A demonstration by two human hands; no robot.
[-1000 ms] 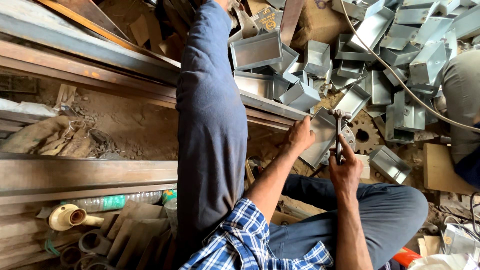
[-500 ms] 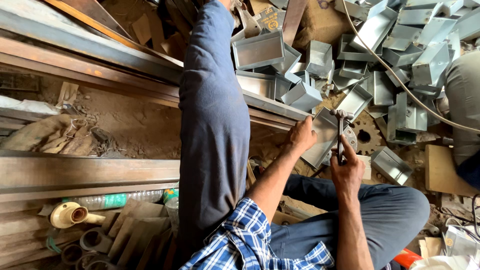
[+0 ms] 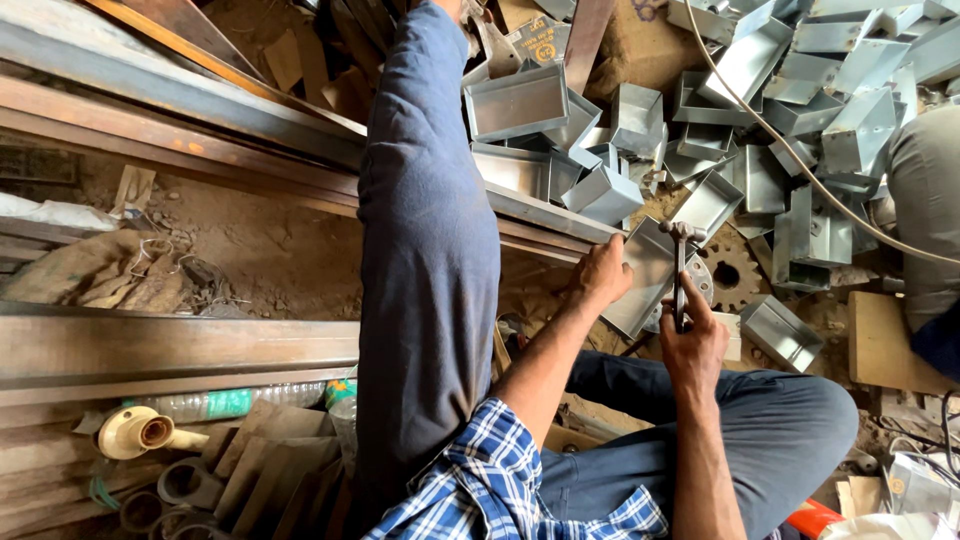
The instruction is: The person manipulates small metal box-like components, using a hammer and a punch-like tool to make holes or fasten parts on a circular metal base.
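My left hand (image 3: 600,278) still grips the folded sheet-metal tray (image 3: 645,275) against the toothed gear (image 3: 722,280); my right hand (image 3: 692,340) stays clenched on the hammer (image 3: 680,270), barely moved in 1 second.

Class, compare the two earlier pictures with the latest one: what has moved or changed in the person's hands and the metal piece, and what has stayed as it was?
Hardly anything changed. The right hand keeps its grip on the hammer, head at the folded metal tray; any shift is too slight to tell. The left hand still steadies the tray's edge. The pile of metal trays lies as before.
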